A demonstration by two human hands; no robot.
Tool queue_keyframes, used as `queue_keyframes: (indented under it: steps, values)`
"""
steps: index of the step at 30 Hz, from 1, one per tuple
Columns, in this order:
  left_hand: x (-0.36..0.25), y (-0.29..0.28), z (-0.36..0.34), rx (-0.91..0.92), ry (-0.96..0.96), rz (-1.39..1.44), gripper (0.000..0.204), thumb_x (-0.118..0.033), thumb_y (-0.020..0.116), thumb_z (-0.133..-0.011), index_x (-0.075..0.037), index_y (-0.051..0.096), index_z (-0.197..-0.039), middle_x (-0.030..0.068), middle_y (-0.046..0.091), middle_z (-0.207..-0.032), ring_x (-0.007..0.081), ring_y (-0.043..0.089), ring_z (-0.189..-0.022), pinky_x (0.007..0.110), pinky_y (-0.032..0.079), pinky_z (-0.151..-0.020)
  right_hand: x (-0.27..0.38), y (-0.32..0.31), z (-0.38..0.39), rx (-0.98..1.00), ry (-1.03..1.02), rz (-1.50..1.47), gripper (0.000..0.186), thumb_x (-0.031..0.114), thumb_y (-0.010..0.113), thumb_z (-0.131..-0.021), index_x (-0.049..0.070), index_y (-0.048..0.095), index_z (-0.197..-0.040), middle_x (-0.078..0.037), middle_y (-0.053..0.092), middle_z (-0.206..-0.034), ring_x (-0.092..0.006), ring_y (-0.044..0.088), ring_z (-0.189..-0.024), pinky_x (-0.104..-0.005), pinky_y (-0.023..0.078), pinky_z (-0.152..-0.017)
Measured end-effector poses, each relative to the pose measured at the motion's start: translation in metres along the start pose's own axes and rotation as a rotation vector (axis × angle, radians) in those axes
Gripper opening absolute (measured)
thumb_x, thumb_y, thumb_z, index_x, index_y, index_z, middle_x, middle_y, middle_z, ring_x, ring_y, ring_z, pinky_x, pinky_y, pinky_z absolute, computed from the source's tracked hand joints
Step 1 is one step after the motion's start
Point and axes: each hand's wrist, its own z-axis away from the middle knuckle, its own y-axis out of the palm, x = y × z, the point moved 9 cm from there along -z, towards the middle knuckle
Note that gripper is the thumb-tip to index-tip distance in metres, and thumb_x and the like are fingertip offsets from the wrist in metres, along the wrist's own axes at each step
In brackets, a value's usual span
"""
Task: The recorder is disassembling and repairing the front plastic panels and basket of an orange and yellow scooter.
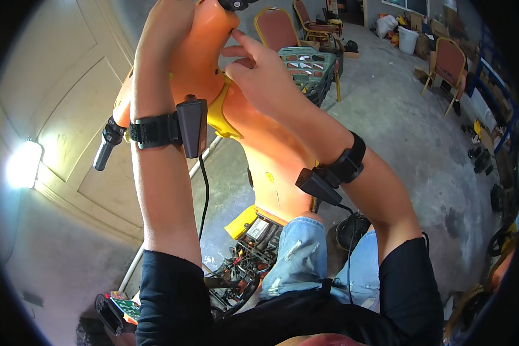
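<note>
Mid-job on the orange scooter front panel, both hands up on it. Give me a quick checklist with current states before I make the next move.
1. Left hand bracing the orange panel: ok, it lies on the upper left side.
2. Right hand on panel: ok, fingertips touch its right edge.
3. Tool in either hand: cannot tell, none visible.
4. Handlebar grip clear of both hands: ok.
5. Exposed wiring below, near the knee: not ok, close together.

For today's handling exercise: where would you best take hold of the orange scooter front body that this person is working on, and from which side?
Probably at the black handlebar grip, coming from the person's left. It juts clear of the orange scooter body as a narrow cylinder a hand can wrap. The body itself is broad and smoothly curved; the left hand and right hand only rest against its upper part.
</note>
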Motion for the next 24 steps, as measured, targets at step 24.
queue_keyframes:
  steps: [24]
  values:
    - [-0.013, -0.001, 0.008, -0.022, 0.01, -0.021, 0.044, -0.036, 0.045, -0.102, 0.005, 0.062, -0.108, 0.025, 0.066, -0.103, 0.038, 0.064, -0.094, 0.044, 0.048, -0.089, 0.018, 0.005, 0.016, -0.225, -0.628, 1.372, 0.069, 0.012, 0.066, -0.082, 0.006, 0.051, -0.149, -0.005, 0.066, -0.098, -0.0235, 0.064, -0.091, -0.0374, 0.052, -0.073]
